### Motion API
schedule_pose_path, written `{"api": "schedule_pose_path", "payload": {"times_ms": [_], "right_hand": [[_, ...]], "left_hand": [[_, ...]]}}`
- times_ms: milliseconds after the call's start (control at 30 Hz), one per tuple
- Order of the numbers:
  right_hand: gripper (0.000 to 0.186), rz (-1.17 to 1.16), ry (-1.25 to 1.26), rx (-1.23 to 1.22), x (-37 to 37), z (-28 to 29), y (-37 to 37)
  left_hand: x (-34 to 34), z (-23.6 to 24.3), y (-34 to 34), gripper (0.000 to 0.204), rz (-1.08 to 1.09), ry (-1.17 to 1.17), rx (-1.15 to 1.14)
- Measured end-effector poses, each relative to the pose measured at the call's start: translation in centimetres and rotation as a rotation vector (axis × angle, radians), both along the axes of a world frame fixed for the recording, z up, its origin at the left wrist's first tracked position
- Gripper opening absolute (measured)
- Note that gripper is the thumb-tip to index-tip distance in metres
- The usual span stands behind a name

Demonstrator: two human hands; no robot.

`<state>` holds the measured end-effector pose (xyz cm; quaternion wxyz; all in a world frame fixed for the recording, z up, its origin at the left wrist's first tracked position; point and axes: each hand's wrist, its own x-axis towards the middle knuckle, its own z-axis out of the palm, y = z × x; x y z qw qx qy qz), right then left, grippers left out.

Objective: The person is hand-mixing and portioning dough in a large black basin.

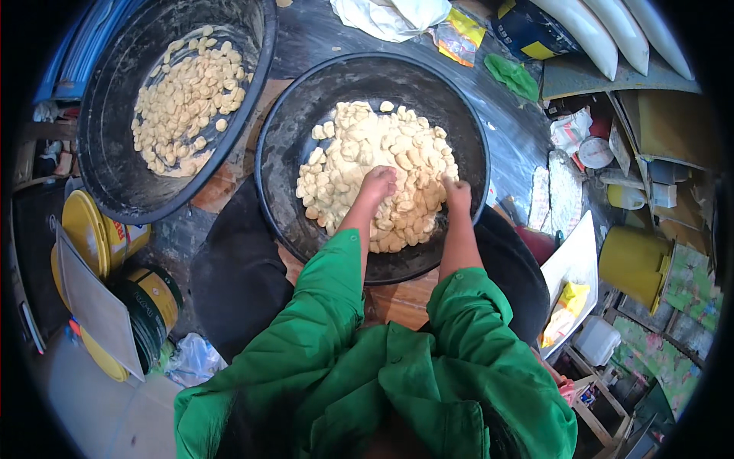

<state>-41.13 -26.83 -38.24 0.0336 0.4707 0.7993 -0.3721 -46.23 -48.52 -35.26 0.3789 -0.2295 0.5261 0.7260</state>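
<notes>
A wide black basin stands between my knees, holding a heap of small pale dough pieces dusted with flour. Loose flour lies over the middle of the heap. Above its centre is my left hand, with fingers curled closed; anything inside them is hidden. At the right side of the heap, close to the basin's wall, my right hand has its fingers bent inward among the pieces. What it grips, if anything, cannot be made out.
A second black basin with similar dough pieces stands at the upper left. Yellow-lidded buckets are on the left, a yellow bucket on the right. A green leaf-like scrap and a plastic packet lie beyond the near basin.
</notes>
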Motion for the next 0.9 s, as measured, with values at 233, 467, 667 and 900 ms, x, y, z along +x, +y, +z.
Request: {"api": "schedule_pose_path", "payload": {"times_ms": [233,467,667,900], "right_hand": [[0.057,0.419,-0.007,0.121,1.7,5.0,-12.1],[0.059,0.225,0.324,-0.036,0.9,4.4,-11.2],[0.061,-0.289,0.101,-0.451,3.0,-4.5,-2.7],[0.075,0.047,-0.175,-0.344,-0.5,-3.2,-4.2]], "left_hand": [[1.0,-1.3,-0.7,0.042,-0.047,-0.107,-0.022],[0.3,-3.1,-0.6,0.063,-0.228,0.078,-0.224],[2.0,0.9,4.6,0.048,-0.729,0.521,-0.636],[2.9,4.0,5.8,0.057,-0.114,0.284,-0.111]]}}
